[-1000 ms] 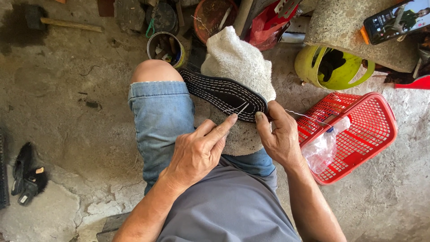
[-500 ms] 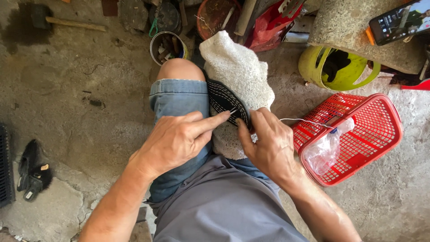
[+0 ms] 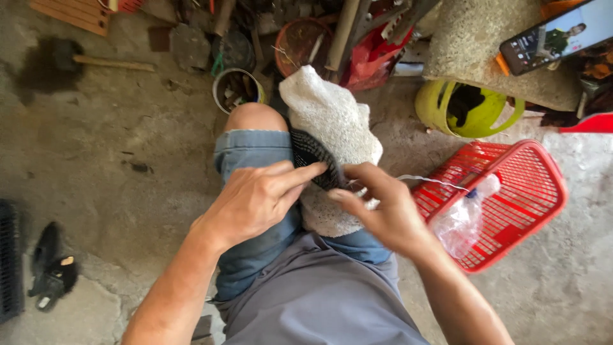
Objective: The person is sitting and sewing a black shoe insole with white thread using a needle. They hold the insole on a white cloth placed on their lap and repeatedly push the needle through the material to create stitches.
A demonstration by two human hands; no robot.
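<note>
A dark ribbed shoe sole [image 3: 309, 152] lies against a white fuzzy cloth [image 3: 329, 121] draped over my knees. My left hand [image 3: 255, 198] presses on the sole, its index finger stretched toward the sole's near end. My right hand [image 3: 383, 207] pinches the sole's edge from the right, fingers curled. A thin white thread [image 3: 431, 181] runs from those fingers toward the red basket. Whether a needle is in the fingers I cannot tell.
A red plastic basket [image 3: 530, 191] with a clear plastic bottle [image 3: 463, 217] stands at my right. Behind are a yellow-green helmet [image 3: 466, 105], a tin can [image 3: 237, 88], a phone [image 3: 559, 32] on a stone block, a mallet [image 3: 96, 61] and a black sandal [image 3: 51, 268] at left.
Both hands have closed in over the sole, hiding most of it. The sole has shifted up the cloth, and the view has drifted so my knees sit further right.
</note>
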